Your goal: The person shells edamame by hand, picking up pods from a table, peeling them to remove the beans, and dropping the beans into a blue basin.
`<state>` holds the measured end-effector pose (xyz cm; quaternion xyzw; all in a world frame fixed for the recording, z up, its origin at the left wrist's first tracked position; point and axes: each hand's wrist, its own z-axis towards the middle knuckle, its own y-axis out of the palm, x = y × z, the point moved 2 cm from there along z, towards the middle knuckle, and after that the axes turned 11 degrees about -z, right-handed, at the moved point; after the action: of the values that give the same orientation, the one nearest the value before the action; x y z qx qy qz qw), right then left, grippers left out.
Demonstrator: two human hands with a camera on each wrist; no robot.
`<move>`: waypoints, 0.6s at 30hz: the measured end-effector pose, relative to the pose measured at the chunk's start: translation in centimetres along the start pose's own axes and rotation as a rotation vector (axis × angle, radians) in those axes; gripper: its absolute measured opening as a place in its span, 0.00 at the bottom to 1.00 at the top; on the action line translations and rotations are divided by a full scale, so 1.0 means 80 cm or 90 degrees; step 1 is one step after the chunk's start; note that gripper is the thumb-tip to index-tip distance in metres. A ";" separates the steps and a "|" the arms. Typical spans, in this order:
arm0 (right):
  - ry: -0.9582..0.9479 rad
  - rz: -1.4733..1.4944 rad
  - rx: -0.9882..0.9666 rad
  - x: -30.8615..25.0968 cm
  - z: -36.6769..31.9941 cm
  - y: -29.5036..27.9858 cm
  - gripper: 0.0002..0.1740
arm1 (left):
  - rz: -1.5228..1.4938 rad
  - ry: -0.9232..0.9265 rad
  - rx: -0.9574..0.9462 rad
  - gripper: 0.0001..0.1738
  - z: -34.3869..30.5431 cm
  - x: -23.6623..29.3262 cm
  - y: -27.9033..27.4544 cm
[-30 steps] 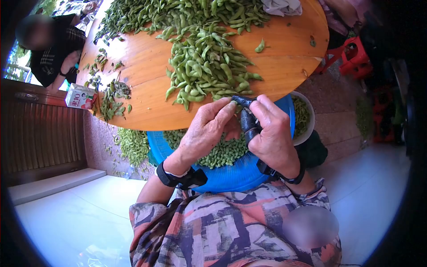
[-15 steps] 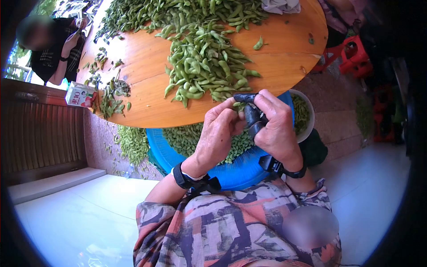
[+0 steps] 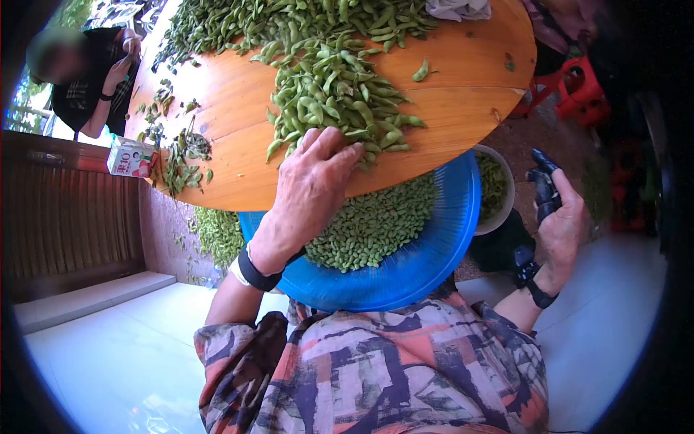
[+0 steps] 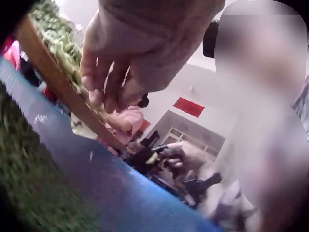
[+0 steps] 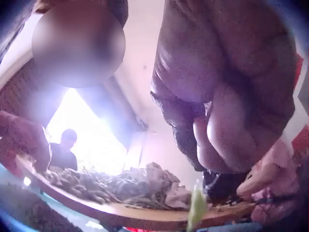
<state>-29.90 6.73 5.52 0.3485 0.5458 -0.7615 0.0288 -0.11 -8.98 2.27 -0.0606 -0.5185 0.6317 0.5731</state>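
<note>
My left hand [image 3: 312, 177] reaches over the table edge, its loosely bent fingers at the near end of a heap of green soybean pods [image 3: 329, 94]. No pod shows between those fingers in the left wrist view. Out to the right, my right hand [image 3: 562, 217] is raised beyond the white bowl, black covers on its thumb and forefinger. In the right wrist view a green pod [image 5: 196, 209] hangs at its black-covered fingertips. Shelled beans [image 3: 372, 224] lie in a blue basin [image 3: 457, 210] at my lap.
A round wooden table [image 3: 463, 94] fills the far side. A white bowl [image 3: 510, 195] with pods stands right of the basin. A drink carton [image 3: 130, 157] and leafy scraps [image 3: 184, 163] lie at left. Another person [image 3: 94, 83] sits at far left; a red stool [image 3: 578, 90] stands at right.
My hands were together over the basin, working on a pod; now they are apart. The left has moved forward to the heap, the right out to the right past the white bowl.
</note>
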 end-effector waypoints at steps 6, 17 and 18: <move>-0.060 0.269 -0.180 -0.085 0.001 0.040 0.21 | -0.148 -0.074 0.079 0.11 -0.001 -0.006 0.003; 0.117 0.638 -0.486 -0.124 -0.016 0.131 0.22 | -0.888 -0.353 0.170 0.06 -0.037 0.026 0.037; 0.123 0.641 -0.483 -0.127 -0.017 0.128 0.20 | -0.891 -0.354 0.171 0.06 -0.038 0.029 0.039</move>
<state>-17.23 0.33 2.70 0.5950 0.5469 -0.3733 0.4555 -0.90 -4.77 -0.19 0.5132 -0.4799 0.1712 0.6906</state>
